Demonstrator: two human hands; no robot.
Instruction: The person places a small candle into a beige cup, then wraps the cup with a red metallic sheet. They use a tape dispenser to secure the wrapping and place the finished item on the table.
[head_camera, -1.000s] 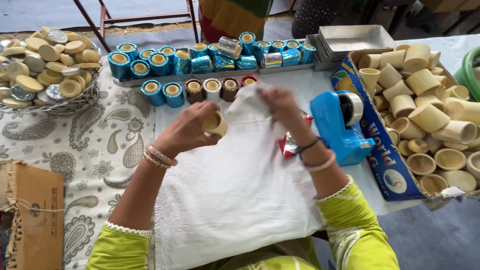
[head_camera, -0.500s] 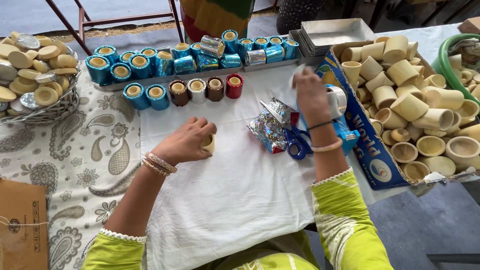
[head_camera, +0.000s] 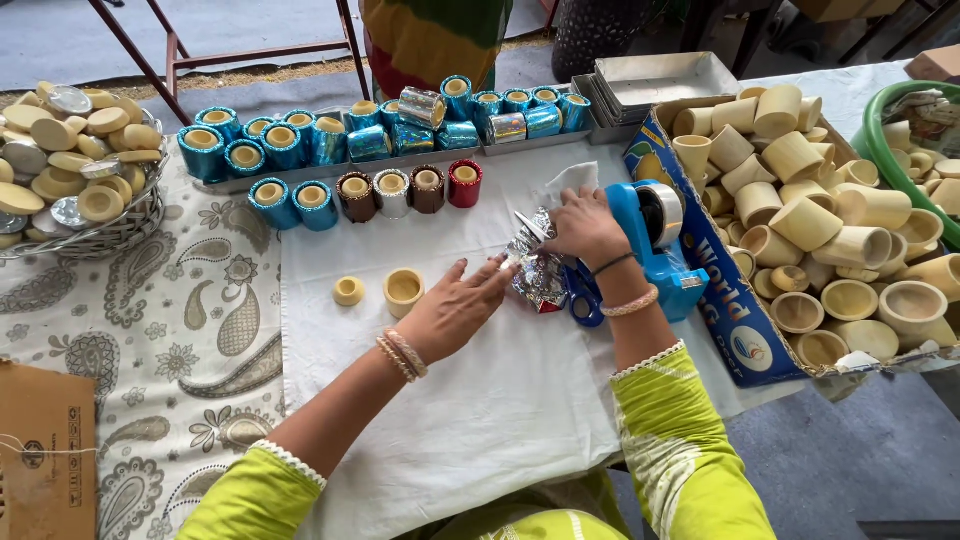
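Observation:
My left hand (head_camera: 455, 308) lies flat on the white cloth (head_camera: 450, 430), fingers apart, fingertips touching a crumpled pile of shiny silver foil (head_camera: 537, 272). My right hand (head_camera: 585, 228) rests on the far side of the same foil, fingers curled over it. A plain cream cup (head_camera: 403, 291) and a small cream lid (head_camera: 348, 291) stand on the cloth just left of my left hand. Blue-handled scissors (head_camera: 583, 298) lie beside the foil, under my right wrist. A blue tape dispenser (head_camera: 655, 240) stands right of that hand.
Foil-wrapped cups, mostly blue (head_camera: 290, 145), line a tray at the back. A wire basket of lids (head_camera: 75, 195) sits far left. A cardboard box of bare cream cups (head_camera: 830, 220) is on the right, metal trays (head_camera: 660, 80) behind it, a brown box (head_camera: 40, 450) near left.
My left hand has put the cream cup down on the cloth and moved right to the foil. My right hand came down from the tape dispenser onto the foil pile.

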